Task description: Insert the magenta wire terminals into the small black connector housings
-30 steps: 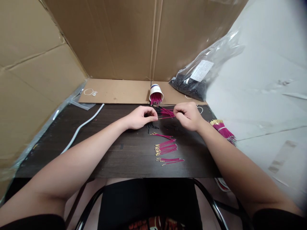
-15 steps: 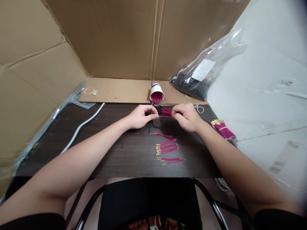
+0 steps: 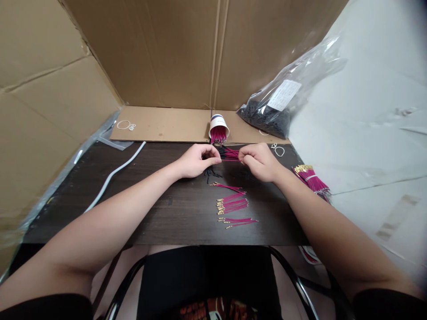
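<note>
Loose magenta wires [image 3: 233,206] lie on the dark table [image 3: 160,213] nearest; beyond them left hand [image 3: 196,161] and right hand [image 3: 258,161] each pinch one wire bundle [image 3: 229,154]; tipped paper cup [image 3: 218,129] behind.

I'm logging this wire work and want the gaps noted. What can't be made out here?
Head view:
- Wire bundle: both ends hidden in the left hand and right hand.
- Black bits under the hands: too small to identify.
- Bag label: blurred.
- Cup: its print is too small.
</note>
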Motion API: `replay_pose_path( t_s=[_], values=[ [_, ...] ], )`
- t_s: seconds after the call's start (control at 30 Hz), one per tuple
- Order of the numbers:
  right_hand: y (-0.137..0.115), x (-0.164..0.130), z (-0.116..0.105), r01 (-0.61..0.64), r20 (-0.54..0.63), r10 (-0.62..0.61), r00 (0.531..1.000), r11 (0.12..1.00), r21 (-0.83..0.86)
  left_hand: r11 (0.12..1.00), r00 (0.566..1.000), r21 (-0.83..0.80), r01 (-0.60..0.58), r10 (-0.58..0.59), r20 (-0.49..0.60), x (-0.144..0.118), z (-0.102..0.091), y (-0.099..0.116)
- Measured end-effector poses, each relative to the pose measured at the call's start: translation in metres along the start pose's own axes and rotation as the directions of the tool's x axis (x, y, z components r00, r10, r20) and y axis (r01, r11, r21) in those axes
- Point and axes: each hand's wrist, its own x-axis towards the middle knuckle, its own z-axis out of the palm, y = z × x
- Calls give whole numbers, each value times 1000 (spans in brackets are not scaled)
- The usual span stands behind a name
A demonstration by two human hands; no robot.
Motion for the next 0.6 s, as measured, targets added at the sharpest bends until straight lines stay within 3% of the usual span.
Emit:
replay_pose_path(
  t_s=[0.6],
  values=[
    [6, -1, -3, 39, -31, -40, 999, 999, -13, 1000, 1000, -17, 20, -20, -6, 1, 0, 0]
  ],
)
